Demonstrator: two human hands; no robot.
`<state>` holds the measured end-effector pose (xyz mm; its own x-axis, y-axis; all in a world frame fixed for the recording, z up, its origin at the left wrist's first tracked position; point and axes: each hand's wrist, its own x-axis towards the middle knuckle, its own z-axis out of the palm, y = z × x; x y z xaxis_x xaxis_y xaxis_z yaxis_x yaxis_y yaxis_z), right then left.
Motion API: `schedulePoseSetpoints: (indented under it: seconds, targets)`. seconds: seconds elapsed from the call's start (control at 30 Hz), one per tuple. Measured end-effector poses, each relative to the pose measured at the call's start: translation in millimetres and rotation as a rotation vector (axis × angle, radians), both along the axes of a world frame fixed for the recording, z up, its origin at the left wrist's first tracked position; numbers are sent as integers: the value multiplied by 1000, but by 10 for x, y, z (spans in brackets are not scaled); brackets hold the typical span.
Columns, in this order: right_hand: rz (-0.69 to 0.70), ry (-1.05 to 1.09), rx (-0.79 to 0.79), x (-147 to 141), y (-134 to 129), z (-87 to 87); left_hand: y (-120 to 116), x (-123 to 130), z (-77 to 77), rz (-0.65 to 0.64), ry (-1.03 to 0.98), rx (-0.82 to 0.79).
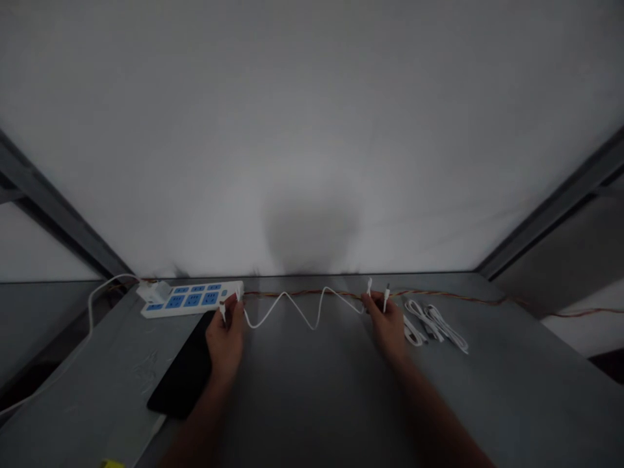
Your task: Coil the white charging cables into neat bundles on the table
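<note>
A thin white cable (312, 325) hangs in a zigzag between my two hands. My left hand (227, 338) is closed on its left end, with a small white connector poking up from the fingers. At the right, my right hand (385, 325) pinches the other end, and two white plugs stick up from it. A black flat device (182, 374) lies partly under my left hand and forearm. Beyond it is a white power strip (195, 299) with blue sockets. Coiled white cables (441, 325) lie just right of my right hand.
A white adapter (153, 292) sits on the strip's left end, its white cord running off left. Twisted red-brown wires (453, 296) run along the back of the grey table (312, 403), below a pale wall (312, 130). Something yellow (112, 464) shows at the bottom left.
</note>
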<state>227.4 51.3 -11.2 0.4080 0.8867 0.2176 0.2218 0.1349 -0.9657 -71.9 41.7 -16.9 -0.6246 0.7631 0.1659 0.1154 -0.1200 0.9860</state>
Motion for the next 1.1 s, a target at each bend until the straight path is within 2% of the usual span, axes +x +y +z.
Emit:
schedulePoseSetpoints:
  seconds: [0.77, 0.93, 1.1]
  targets:
    - [12, 1, -2, 21, 18, -39, -3, 6, 21, -3, -8, -23]
    - [68, -2, -25, -44, 16, -42, 18, -16, 1, -87, -27, -82]
    - [186, 109, -115, -125, -10, -58, -7, 27, 16, -266, -45, -124]
